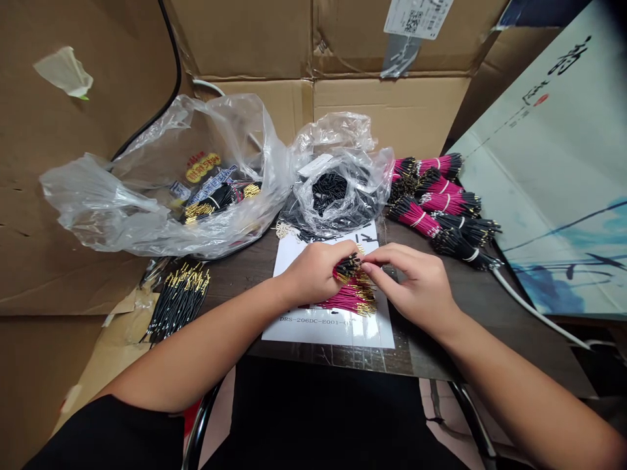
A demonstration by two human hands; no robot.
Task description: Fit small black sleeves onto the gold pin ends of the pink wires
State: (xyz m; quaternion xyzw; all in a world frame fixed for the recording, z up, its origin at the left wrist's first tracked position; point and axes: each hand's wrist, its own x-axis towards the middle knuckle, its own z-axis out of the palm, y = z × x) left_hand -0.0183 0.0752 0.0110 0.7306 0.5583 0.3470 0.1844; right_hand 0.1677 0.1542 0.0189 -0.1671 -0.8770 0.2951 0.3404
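Note:
My left hand (pixel 316 271) is closed round a bundle of short wires (pixel 347 266), whose dark ends with small metal tips point toward my right hand. The thumb and forefinger of my right hand (pixel 416 277) are pinched together at the edge of those ends; what lies between them is too small to make out. Below my hands, a pile of pink wires with gold tips (pixel 350 298) rests on a white printed sheet (pixel 328 331). Small black sleeves (pixel 330 189) fill an open clear plastic bag (pixel 375 189) just behind the sheet.
A large clear bag (pixel 112 219) with bundled wires stands at the left. Black wires with gold tips (pixel 179 300) lie near the left edge. Tied pink and black bundles (pixel 441 202) are heaped at the back right, beside a white cable (pixel 539 316). Cardboard (pixel 392 111) walls the back.

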